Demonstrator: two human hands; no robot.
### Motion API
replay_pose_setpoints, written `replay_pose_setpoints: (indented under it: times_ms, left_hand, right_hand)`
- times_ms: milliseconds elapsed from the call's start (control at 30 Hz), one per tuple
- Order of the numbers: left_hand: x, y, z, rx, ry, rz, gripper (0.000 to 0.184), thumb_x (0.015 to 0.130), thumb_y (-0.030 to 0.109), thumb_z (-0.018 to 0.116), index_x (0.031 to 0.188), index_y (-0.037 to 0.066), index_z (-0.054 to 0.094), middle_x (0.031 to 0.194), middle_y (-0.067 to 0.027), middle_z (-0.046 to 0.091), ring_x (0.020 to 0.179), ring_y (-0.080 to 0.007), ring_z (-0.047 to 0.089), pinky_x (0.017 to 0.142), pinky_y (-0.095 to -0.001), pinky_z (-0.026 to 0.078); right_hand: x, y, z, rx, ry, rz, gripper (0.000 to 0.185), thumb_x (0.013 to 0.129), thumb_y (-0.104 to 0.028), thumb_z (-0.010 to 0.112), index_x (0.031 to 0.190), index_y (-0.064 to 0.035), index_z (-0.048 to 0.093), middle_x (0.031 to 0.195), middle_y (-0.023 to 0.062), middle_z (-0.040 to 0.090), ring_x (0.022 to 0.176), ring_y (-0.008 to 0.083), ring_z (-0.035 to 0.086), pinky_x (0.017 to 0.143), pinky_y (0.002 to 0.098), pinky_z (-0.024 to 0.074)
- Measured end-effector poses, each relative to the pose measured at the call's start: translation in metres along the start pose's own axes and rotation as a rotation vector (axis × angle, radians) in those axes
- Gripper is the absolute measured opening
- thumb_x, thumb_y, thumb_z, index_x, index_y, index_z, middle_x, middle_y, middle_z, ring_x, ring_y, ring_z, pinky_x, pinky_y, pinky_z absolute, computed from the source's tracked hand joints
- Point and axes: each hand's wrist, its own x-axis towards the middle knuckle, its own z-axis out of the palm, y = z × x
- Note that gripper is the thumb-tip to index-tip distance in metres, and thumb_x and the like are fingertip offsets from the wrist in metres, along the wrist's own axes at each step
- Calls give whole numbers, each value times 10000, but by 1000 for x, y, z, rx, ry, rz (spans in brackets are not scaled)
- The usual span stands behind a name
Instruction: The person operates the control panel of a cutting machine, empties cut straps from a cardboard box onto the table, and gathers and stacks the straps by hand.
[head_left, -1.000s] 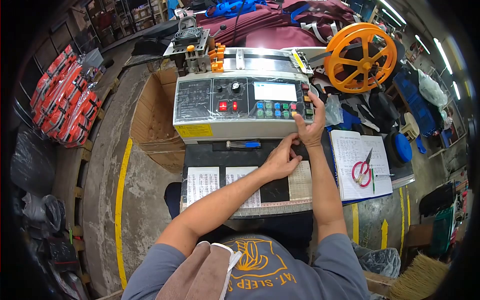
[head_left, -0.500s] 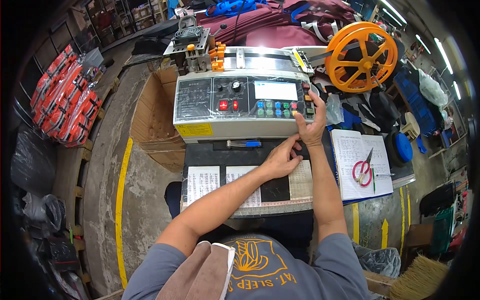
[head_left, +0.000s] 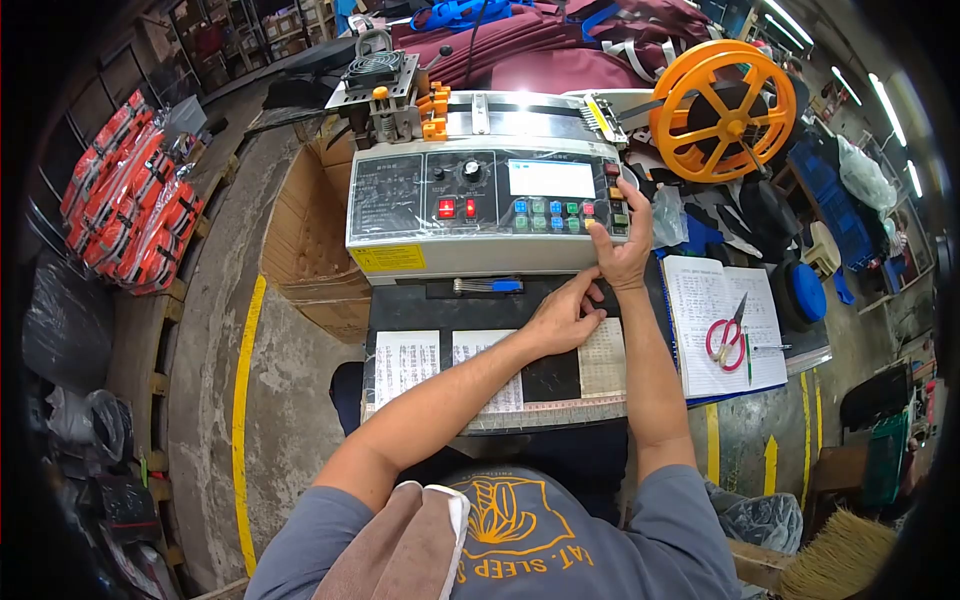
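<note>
My right hand (head_left: 627, 240) rests at the right end of the grey control machine (head_left: 440, 258). Its fingers are spread, with the index finger by the column of side buttons (head_left: 617, 205) and the thumb near the yellow key of the keypad (head_left: 555, 216). Whether a key is pressed down I cannot tell. On the black tabletop (head_left: 480, 308) lies my left hand (head_left: 563, 318), palm down, fingers loosely apart and touching the right wrist. It holds nothing. A black strap (head_left: 540, 105) runs over the machine's top from the orange reel (head_left: 727, 110).
Printed sheets (head_left: 408, 365) lie before the machine, along a ruler edge. At right, an open notebook (head_left: 715, 300) carries pink-handled scissors (head_left: 727, 345) and pens beside a blue roll (head_left: 803, 292). A cardboard box (head_left: 310, 225) stands left; orange wrapped packs (head_left: 130, 200) sit on a pallet.
The orange reel's spokes stand at a slightly different angle. Both hands stay in the same place.
</note>
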Motion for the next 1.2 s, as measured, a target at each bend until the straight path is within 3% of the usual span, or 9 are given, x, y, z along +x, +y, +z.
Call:
replay_pose_setpoints:
  times_ms: [1200]
  left_hand:
    - [-1, 2, 0, 2, -5, -1, 749, 965, 79, 776, 1643, 24, 462, 1190, -115, 690, 960, -176, 673, 804, -325, 569]
  right_hand:
    - [1, -2, -1, -21, -2, -12, 832, 970, -619, 820, 1483, 1, 612, 1438, 214, 679, 1313, 395, 663, 1147, 490, 498]
